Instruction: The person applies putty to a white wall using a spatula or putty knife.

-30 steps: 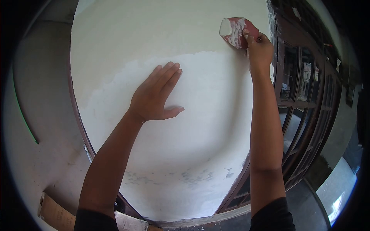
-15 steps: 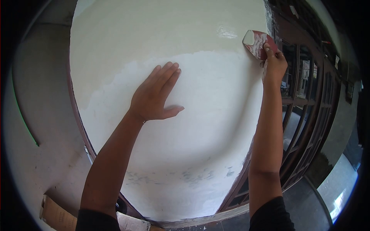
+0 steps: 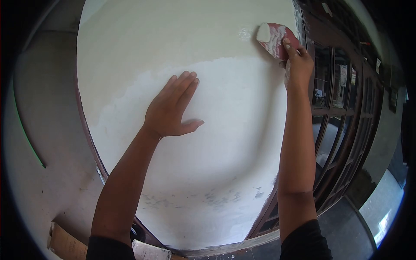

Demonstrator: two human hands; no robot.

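My left hand lies flat on the white wall panel, fingers together and thumb out to the side. Up at the right, my right hand grips a red putty scraper smeared with white paste, a thick lump of it at its left end. White smears also coat the side of that hand. Just left of the scraper, a wet, shiny patch of paste shows on the wall. The upper wall is cream, the lower part whiter, with a ragged border between them.
To the right stands a dark wooden frame with glass panes. A brown cardboard box and a white-smeared block sit at the bottom left. Grey floor shows at the lower right. A green line runs down the left wall.
My right hand has moved left and slightly up with the scraper, closer to the wet patch. My left hand stays in nearly the same place on the wall.
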